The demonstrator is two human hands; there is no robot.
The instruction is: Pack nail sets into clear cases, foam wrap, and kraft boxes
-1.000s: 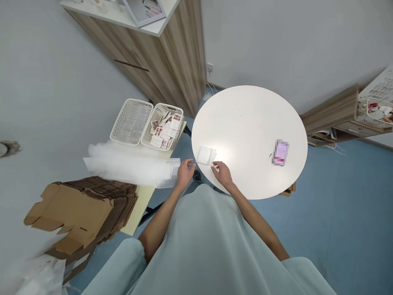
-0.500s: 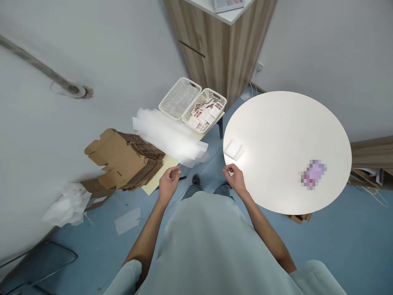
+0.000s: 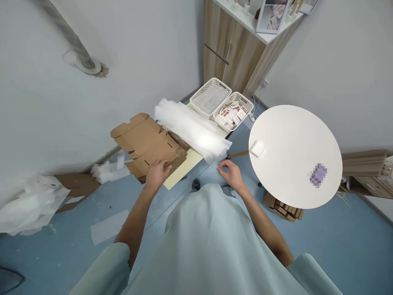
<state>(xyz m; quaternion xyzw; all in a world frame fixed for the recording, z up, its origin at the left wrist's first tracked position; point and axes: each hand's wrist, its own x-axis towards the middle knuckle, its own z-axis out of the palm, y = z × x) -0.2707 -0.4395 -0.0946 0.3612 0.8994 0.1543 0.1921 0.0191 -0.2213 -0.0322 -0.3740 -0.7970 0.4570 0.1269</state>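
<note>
My left hand [image 3: 157, 176] rests at the near edge of a stack of flat brown cardboard boxes [image 3: 138, 137], touching the top one. Its thumb and fingers look apart, though the fingertips are partly hidden. In the air between the low table and the round table, my right hand [image 3: 231, 174] has loosely curled fingers and a gap by the thumb, with nothing visible in it. Just beyond it lies a pile of white translucent foam sheets [image 3: 193, 129].
Two white baskets [image 3: 211, 96] stand behind the sheets; one holds small printed packets [image 3: 231, 114]. A round white table [image 3: 294, 143] bears a folded white piece [image 3: 257, 148] and a blurred purple item [image 3: 318, 175]. Crumpled white wrapping [image 3: 27, 205] lies at left, a wooden cabinet [image 3: 233, 45] behind.
My left hand has moved left onto the cardboard stack. The right hand stays raised, now off the round table's edge. The view has turned left, so the stack and baskets appear further right.
</note>
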